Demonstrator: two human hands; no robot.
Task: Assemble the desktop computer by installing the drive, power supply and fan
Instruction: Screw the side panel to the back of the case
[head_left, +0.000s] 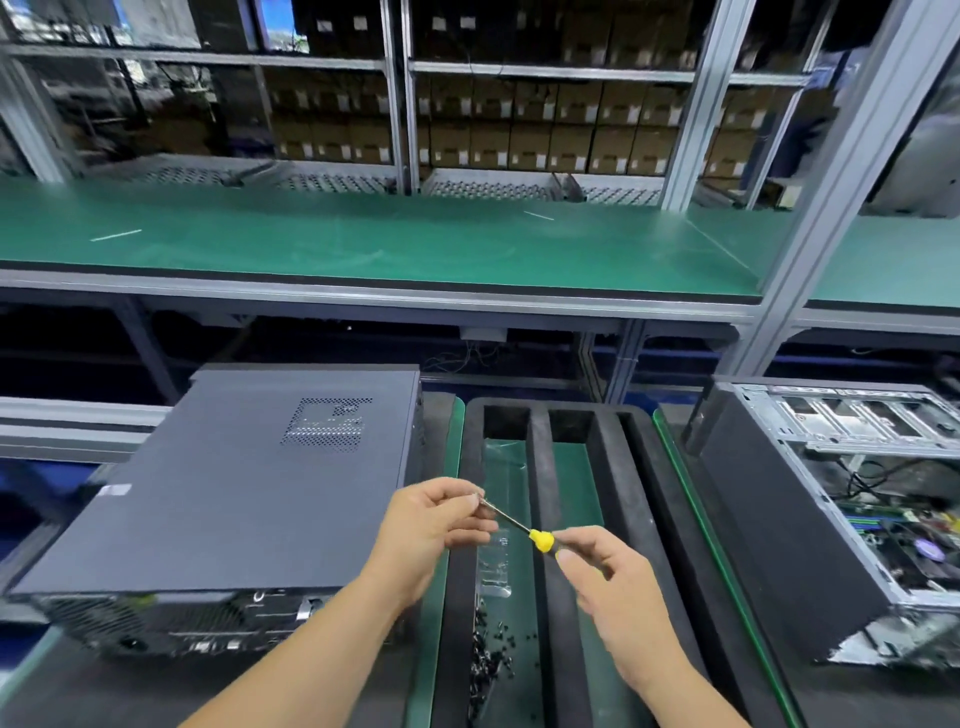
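Observation:
A closed dark grey computer case (223, 499) lies flat at the left, its rear panel facing me. At the right stands an open case (852, 499) with its metal drive cage, cables and board exposed. Between them, my right hand (608, 577) grips a screwdriver (540, 539) by its yellow handle. My left hand (436, 525) pinches the tip of the metal shaft, apparently with a small screw that I cannot make out clearly. Both hands hover above a black foam tray (540, 467).
The foam tray has long slots; several black screws (485, 660) and a clear plastic bag (493, 566) lie in the left slot. A green-matted shelf (363, 244) runs across behind, with racks of cardboard boxes (519, 135) beyond. An aluminium post (831, 197) rises at the right.

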